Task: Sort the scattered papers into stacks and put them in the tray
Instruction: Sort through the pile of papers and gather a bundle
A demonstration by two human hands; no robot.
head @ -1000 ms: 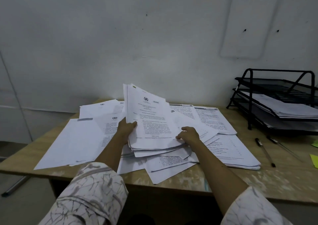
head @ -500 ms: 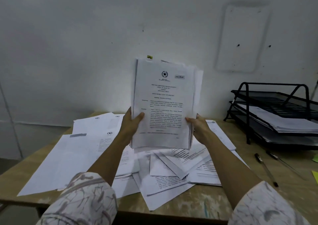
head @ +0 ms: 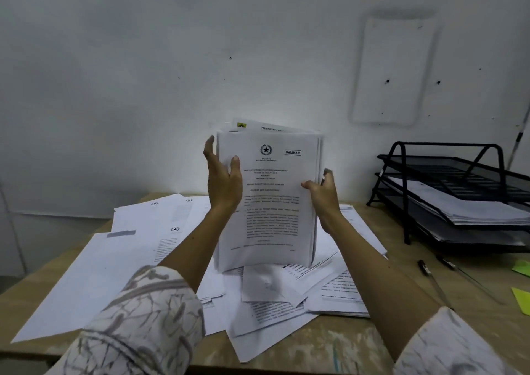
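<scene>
I hold a thick stack of printed papers [head: 269, 202] upright over the desk, its bottom edge down on the loose sheets. My left hand [head: 222, 179] grips the stack's left edge high up, thumb on the front page. My right hand [head: 322, 194] grips the right edge lower down, thumb on the front. Scattered papers [head: 149, 248] cover the desk to the left and below the stack. The black wire tray [head: 447, 191] with three tiers stands at the right, with papers lying in its lower tiers.
Two pens [head: 430, 277] lie on the wooden desk [head: 329, 343] in front of the tray. Yellow-green sticky notes [head: 523, 297] sit at the far right edge. A white wall rises close behind the desk.
The stack went from lying on the desk to upright in both hands, and has come down so its bottom edge meets the loose sheets. My left hand slid up the left edge.
</scene>
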